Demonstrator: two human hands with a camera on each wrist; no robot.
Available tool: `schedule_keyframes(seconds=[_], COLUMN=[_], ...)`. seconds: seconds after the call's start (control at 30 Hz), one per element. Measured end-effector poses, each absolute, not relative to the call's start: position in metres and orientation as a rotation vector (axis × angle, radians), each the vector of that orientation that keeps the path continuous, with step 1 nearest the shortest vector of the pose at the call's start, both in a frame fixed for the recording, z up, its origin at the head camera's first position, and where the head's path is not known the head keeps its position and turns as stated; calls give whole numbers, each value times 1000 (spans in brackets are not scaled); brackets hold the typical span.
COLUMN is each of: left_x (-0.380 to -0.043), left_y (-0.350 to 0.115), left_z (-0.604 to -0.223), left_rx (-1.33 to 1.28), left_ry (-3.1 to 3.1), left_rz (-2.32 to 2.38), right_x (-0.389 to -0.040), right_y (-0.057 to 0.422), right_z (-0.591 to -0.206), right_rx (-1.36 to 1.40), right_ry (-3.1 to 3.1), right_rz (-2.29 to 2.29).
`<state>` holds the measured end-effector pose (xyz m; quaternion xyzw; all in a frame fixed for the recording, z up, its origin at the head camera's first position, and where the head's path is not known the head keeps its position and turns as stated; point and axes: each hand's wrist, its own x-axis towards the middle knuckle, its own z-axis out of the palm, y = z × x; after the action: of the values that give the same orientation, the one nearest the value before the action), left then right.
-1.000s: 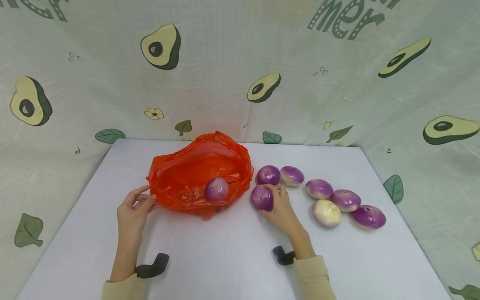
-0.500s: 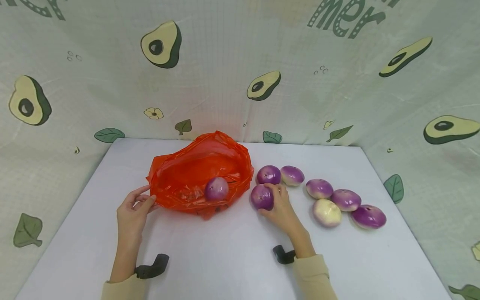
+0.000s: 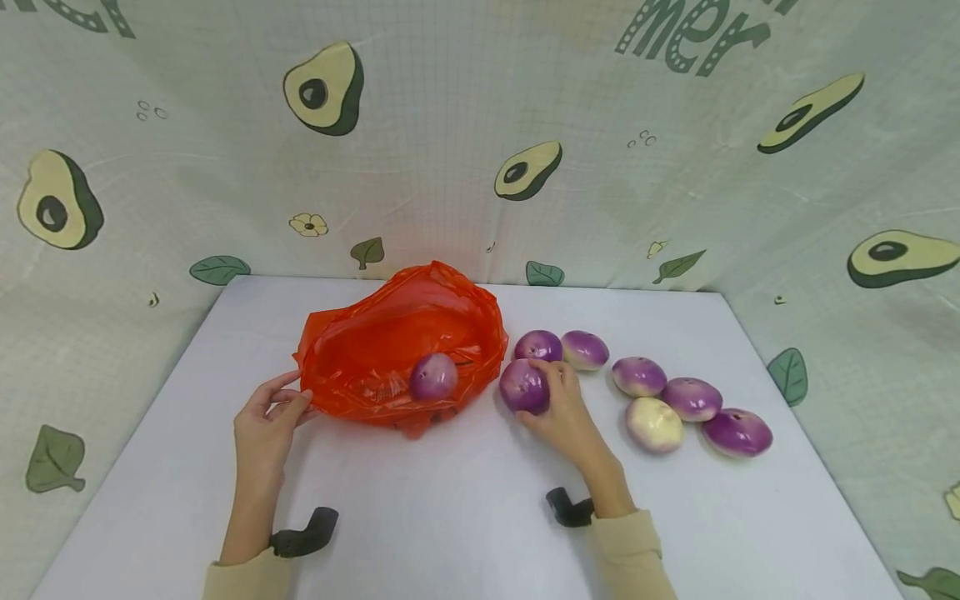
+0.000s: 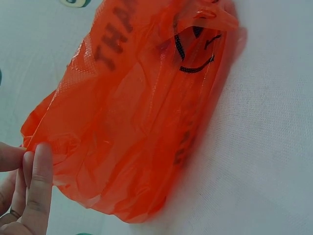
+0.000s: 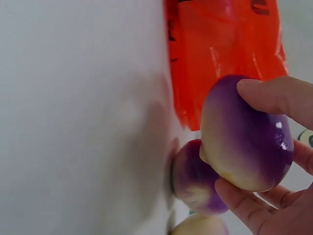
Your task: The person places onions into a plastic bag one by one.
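My left hand pinches the left edge of an open red plastic bag between thumb and fingers; the left wrist view shows the bag's film stretching away from the fingertips. Inside the bag's mouth lies one purple turnip. To the right of the bag, my right hand grips another purple-and-cream turnip, thumb on one side and fingers on the other. In the right wrist view this turnip is apart from the white table surface, with the bag beyond it.
Behind the held turnip stand two more turnips, a near one and one beside it. Several others, including a pale-side-up turnip, lie on the right of the white table. An avocado-print cloth hangs behind.
My right hand has raised the gripped turnip slightly and shifted it a little away from me. The left hand and the bag look unmoved.
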<state>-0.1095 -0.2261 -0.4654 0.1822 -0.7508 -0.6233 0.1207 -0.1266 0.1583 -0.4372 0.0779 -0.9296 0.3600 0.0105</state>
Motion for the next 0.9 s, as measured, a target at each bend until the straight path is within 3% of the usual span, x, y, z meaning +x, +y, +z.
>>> schedule_keyframes(seconds=[0.43,0.9], left_x=[-122,-121], left_y=[-241,-239], left_z=[-499,-497], left_rx=[591,571], left_ry=[-2210,-2213], left_rz=[-1772,-1763], right_x=[-123,-128], right_y=[153,136], right_z=[-407,-382], right_rx=[328,395], right_ry=[-2810,-2749], right_rz=[1098,1093])
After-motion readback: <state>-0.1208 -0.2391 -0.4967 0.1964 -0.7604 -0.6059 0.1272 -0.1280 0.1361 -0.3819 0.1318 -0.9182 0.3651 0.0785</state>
